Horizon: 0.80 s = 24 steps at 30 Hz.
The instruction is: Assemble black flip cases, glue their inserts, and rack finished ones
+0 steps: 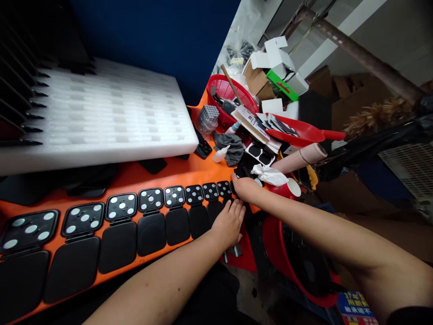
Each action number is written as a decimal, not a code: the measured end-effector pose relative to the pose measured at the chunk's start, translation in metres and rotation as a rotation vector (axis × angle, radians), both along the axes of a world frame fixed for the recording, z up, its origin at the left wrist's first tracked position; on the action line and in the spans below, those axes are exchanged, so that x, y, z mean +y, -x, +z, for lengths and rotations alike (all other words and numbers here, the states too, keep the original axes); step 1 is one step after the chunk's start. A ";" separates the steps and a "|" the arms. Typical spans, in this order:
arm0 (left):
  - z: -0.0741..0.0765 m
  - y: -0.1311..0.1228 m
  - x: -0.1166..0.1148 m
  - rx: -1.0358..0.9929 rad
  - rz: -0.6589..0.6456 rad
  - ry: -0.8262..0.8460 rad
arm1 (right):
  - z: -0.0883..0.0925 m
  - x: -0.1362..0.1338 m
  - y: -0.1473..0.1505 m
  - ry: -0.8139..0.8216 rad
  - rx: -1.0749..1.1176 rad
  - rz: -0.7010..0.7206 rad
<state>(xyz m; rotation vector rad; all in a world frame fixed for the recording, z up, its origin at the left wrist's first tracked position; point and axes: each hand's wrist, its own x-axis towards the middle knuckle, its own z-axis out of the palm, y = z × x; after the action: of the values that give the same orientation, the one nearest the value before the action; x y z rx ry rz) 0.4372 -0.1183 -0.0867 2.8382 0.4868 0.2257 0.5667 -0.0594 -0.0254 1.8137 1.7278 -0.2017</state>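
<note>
A row of black hinged cases (pixel 122 206) lies unfolded along the orange table, each upper half dotted with several white round spots and each lower half plain. Over the lower half at the row's right end rests my left hand (pixel 230 223), its fingers stretched out and slightly apart. Just above it, my right hand (pixel 246 187) reaches in from the right and is closed at the edge of the last case, only a sliver of which shows. Its fingertips are mostly hidden. Beside that hand lie dark pieces (pixel 244 169) that I cannot make out.
Thick white foam (pixel 135 117) stands behind the row. Further right are a small dropper bottle (pixel 221 154), a grey cloth (pixel 233 149), a red basket (pixel 233 85), a paper cup (pixel 292 188) and a pink roll (pixel 301 158). A red bucket (pixel 275 243) sits below the table edge.
</note>
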 end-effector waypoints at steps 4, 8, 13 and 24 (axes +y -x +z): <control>-0.002 0.000 0.000 -0.002 -0.006 0.012 | 0.006 -0.001 -0.015 -0.031 0.050 -0.086; -0.005 -0.002 0.000 -0.005 -0.015 0.023 | 0.013 0.000 -0.029 -0.098 0.200 -0.143; -0.004 -0.001 0.001 0.002 -0.023 0.039 | 0.010 -0.008 -0.038 -0.195 0.358 -0.257; -0.005 -0.002 0.003 0.004 -0.042 0.044 | -0.018 -0.034 -0.055 -0.271 0.774 -0.557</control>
<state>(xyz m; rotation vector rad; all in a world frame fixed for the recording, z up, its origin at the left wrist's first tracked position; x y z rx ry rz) 0.4396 -0.1154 -0.0916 2.8032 0.4273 0.1988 0.6215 -0.0935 -0.0434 2.6187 1.7114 -1.0593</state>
